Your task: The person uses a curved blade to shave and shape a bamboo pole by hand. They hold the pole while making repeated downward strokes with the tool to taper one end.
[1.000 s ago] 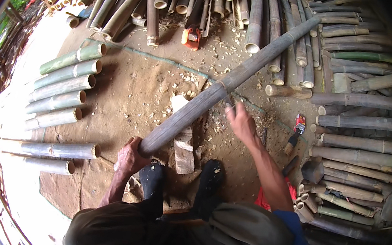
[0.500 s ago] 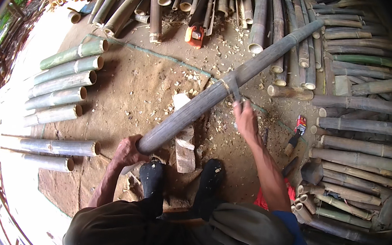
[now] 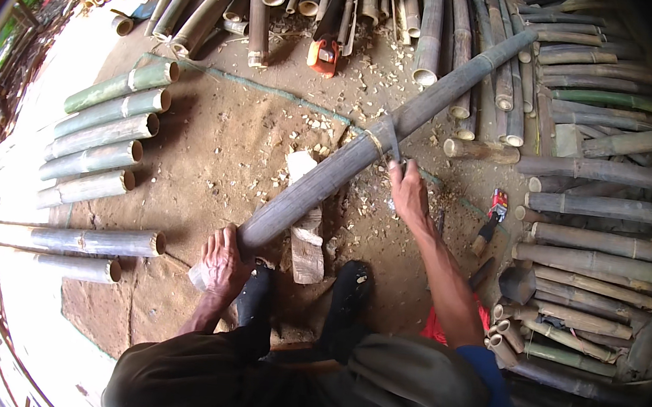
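Note:
A long grey bamboo pole (image 3: 316, 184) slants from my feet up to the far right. At its near end my left hand (image 3: 226, 263) is closed round the rim, back of the hand up. My right hand (image 3: 409, 190) grips the handle of a knife (image 3: 390, 137); its grey blade lies across the pole next to a pale ring at a node. Beneath the pole, a pale wood block (image 3: 306, 253) lies between my dark-socked feet. Beside my left hand is a pale piece (image 3: 197, 276), partly hidden, that I cannot make out.
Several cut green bamboo lengths (image 3: 107, 129) lie at the left. More bamboo poles (image 3: 603, 209) are stacked along the right and far side. An orange-handled saw (image 3: 324, 57) lies at the back; a red-and-black tool (image 3: 492, 221) is right of my forearm. Shavings litter the brown mat (image 3: 182, 212).
My left hand has turned over at the pole's near end, its back now facing up. The blade at the node has tilted slightly, and my right hand has stayed nearly in place.

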A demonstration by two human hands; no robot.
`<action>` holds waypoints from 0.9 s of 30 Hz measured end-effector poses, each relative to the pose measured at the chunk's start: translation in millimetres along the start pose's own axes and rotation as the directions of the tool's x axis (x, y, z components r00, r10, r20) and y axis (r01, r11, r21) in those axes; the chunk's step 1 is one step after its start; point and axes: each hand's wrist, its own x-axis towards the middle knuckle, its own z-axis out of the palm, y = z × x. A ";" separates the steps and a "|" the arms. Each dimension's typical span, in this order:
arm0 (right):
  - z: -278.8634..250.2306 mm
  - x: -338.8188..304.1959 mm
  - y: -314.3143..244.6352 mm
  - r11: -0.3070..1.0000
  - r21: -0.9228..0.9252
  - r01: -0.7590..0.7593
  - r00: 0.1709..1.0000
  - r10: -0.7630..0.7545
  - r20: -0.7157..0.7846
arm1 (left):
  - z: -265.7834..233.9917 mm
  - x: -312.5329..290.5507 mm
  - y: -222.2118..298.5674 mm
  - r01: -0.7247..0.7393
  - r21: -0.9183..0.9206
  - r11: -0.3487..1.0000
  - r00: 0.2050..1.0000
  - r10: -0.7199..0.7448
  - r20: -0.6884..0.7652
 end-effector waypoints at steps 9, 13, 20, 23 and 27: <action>17.2 -1.0 7.2 0.983 -0.064 0.170 0.985 -0.170 0.002 | -8.3 6.9 -9.8 0.067 -0.114 0.991 0.994 -0.056 0.097; 9.6 13.1 21.2 0.967 -0.122 0.226 0.974 -0.227 0.001 | -17.2 17.6 -3.9 0.042 -0.172 0.984 0.989 -0.016 0.150; 8.6 -6.8 0.1 0.938 -0.176 0.299 0.942 -0.259 0.215 | -32.7 25.4 -19.0 0.093 -0.206 0.974 0.945 -0.022 0.325; 6.7 19.5 42.7 0.996 0.027 0.090 0.963 -0.080 -0.257 | -26.9 35.2 -8.8 0.072 -0.217 0.973 0.922 0.018 0.386; 8.9 -16.8 -4.7 0.699 -0.306 0.647 0.752 -0.651 0.105 | -32.9 30.1 -34.9 0.062 -0.345 0.936 0.909 0.090 0.407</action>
